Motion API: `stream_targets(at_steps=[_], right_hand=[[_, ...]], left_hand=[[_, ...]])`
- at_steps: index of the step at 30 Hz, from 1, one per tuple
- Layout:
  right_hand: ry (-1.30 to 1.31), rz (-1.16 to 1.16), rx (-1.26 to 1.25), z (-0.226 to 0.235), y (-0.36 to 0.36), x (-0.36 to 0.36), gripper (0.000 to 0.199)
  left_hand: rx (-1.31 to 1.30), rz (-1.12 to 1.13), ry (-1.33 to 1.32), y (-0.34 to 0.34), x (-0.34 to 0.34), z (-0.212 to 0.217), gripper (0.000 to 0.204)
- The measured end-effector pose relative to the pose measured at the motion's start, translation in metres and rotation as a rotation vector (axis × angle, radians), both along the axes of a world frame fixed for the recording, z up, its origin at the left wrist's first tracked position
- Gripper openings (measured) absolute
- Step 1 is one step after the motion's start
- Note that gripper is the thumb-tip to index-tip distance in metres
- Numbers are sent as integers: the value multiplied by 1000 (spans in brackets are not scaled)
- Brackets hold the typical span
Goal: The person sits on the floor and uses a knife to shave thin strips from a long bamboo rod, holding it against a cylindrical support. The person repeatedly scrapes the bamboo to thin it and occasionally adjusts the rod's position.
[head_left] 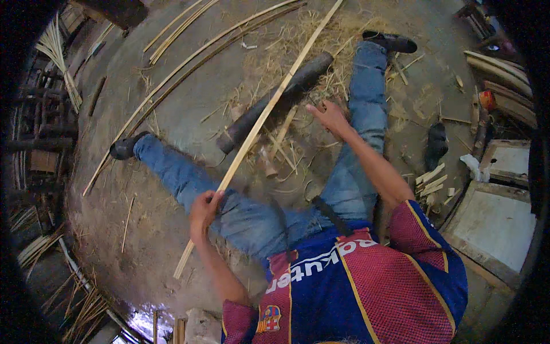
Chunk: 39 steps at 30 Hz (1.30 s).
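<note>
A long, pale split bamboo strip (252, 137) runs slantwise from beside my left hip up past the far end of a dark round log (275, 103). My left hand (204, 213) is closed around the strip's near part, over my left thigh. Farther along, the strip crosses above the log, which lies on the ground between my spread legs. My right hand (331, 119) is off the strip, just right of the log, near my right knee. Its thumb stands apart from partly bent fingers, and I make out nothing held in it.
Shavings (338, 69) litter the ground around the log. A wooden piece (267, 162) stands between my legs. Long strips (189, 63) lie at the far left. At right are a dark object (436, 143), short offcuts (431, 183) and a pale framed panel (492, 223). Stacked wood (43, 137) lines the left.
</note>
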State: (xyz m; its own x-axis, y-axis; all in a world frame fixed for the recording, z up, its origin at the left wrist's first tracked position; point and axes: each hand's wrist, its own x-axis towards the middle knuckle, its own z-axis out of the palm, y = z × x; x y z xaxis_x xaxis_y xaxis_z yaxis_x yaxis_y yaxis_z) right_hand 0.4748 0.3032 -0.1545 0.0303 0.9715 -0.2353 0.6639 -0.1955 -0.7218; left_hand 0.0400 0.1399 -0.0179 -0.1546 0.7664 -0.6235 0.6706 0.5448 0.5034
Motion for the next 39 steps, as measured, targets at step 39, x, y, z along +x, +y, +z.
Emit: stream_targets(at_steps=[39], right_hand=[[91, 136, -191, -32, -61, -62, 68]], left_hand=[[406, -63, 187, 47, 65, -75, 41]])
